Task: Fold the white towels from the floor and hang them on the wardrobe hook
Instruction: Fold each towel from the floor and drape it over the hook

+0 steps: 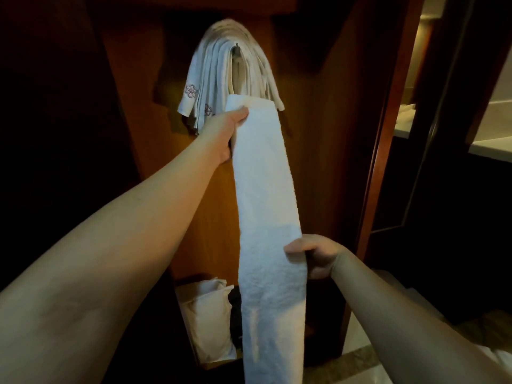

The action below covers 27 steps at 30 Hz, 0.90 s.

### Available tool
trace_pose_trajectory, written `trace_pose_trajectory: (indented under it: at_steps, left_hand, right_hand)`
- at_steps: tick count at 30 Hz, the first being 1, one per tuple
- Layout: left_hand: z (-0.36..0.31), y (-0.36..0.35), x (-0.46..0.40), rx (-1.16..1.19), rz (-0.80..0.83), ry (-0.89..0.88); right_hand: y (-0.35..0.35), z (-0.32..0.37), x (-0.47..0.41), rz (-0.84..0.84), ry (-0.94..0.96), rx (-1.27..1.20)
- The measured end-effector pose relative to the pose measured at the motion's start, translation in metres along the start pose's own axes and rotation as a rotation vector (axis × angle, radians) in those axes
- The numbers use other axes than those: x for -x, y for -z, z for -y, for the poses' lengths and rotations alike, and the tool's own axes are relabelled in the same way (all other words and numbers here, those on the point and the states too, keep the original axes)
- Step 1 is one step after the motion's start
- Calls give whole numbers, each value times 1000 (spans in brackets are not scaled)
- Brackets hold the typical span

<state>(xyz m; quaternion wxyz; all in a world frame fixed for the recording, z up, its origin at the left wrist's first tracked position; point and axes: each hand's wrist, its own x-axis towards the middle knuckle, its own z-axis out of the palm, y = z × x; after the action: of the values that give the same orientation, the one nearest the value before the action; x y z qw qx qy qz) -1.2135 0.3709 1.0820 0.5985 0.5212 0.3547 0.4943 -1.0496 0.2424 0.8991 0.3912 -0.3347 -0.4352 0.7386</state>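
Before us, place: we stand facing a dark reddish wooden wardrobe (318,134) with smooth, glossy panels.
Hands, count: we see two, both bare, arms stretched forward.
Left hand (221,131): we grip the upper end of the folded towel (266,203), thumb curled over its top corner, raised just below the hanging bundle.
Right hand (313,256): we pinch the right edge of the same towel lower down, thumb on the front face, fingers behind it.
Folded towel, count and shape: one, white, folded into a long narrow strip with a nubbly terry texture; it slopes from the left hand down past the right hand and out of the bottom of the view.
Hanging towels (221,76): a thick bundle of white folded cloths draped over one small metal hook (236,45); we count several layered edges but cannot give an exact number.
Markings: two pinkish embroidered flower-like emblems (191,91) show on the lower left corners of the bundle; we read no letters.
Low in the wardrobe: one white, soft, crumpled bag-like bundle (207,314) leans beside something dark we cannot identify.
Right side: a pale worktop (490,149) shows through a lit opening, well apart from the hands.
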Motion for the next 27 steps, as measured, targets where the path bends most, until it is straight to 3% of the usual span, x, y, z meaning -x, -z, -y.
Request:
trace_pose_trajectory:
  at_steps: [6,12,15,17,19,24,27]
  left_hand:
    - [27,21,-22,37,-94,129]
    - [90,31,-25,-145,-47,298]
    - [115,39,-14,-109,78,401]
    - [131,43,-5,-155,256,406]
    - [139,42,6,-217,341,363]
    - [156,50,19,-58,532,320]
    - [152,49,29,-164,552,165]
  right_hand:
    - [-7,2,10,1,51,-12]
    - [-17,19,20,-35,224,-94]
    - [-20,36,20,-73,291,-127]
    - [-21,50,18,-114,332,-126]
    - [-21,64,15,-176,360,-101]
    - [-17,88,11,-307,400,-71]
    - [-16,98,10,-409,427,-59]
